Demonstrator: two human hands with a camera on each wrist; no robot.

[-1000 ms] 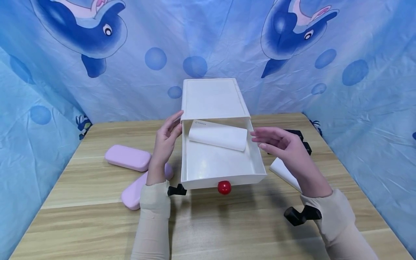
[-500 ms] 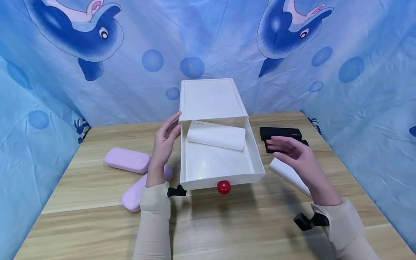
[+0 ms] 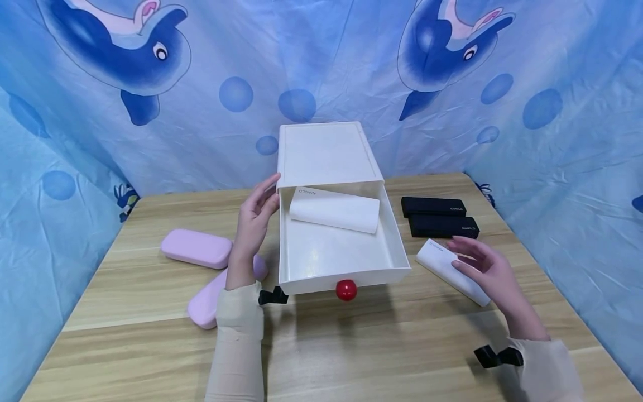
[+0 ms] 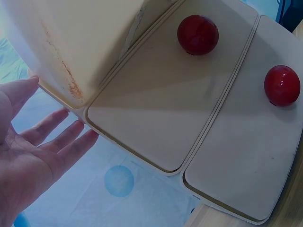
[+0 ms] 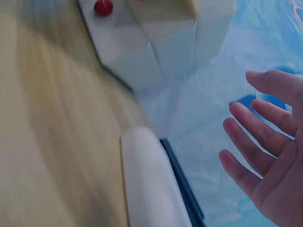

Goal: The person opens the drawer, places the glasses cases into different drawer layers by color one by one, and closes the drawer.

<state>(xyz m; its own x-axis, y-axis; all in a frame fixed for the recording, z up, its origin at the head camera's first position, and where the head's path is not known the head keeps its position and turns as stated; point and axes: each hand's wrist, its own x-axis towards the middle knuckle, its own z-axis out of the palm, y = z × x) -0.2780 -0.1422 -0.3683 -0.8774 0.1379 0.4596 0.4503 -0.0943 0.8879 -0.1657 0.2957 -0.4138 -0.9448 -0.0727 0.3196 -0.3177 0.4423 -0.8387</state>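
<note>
A white drawer cabinet (image 3: pixel 324 151) stands at the middle back, its top drawer (image 3: pixel 336 257) pulled out by a red knob's (image 3: pixel 346 290) length and much more. Inside that drawer lies a white glasses case (image 3: pixel 335 210), slightly slanted. My left hand (image 3: pixel 253 223) rests with extended fingertips against the cabinet's left edge; the left wrist view shows those fingers (image 4: pixel 71 139) at the side. Over a second white glasses case (image 3: pixel 447 268) on the table, my right hand (image 3: pixel 489 271) hovers with spread fingers. The right wrist view shows a gap between that hand (image 5: pixel 270 151) and the case (image 5: pixel 151 184).
Two black cases (image 3: pixel 433 206) lie side by side right of the cabinet. Left of it are two lilac cases, one (image 3: pixel 197 247) in full view, the other (image 3: pixel 208 298) partly behind my left forearm. Two lower drawers (image 4: pixel 142 104) are closed. A blue curtain hangs behind.
My right hand has moved from beside the open drawer, right and toward me, to the white glasses case on the table. The black cases are now uncovered. My left hand stays put.
</note>
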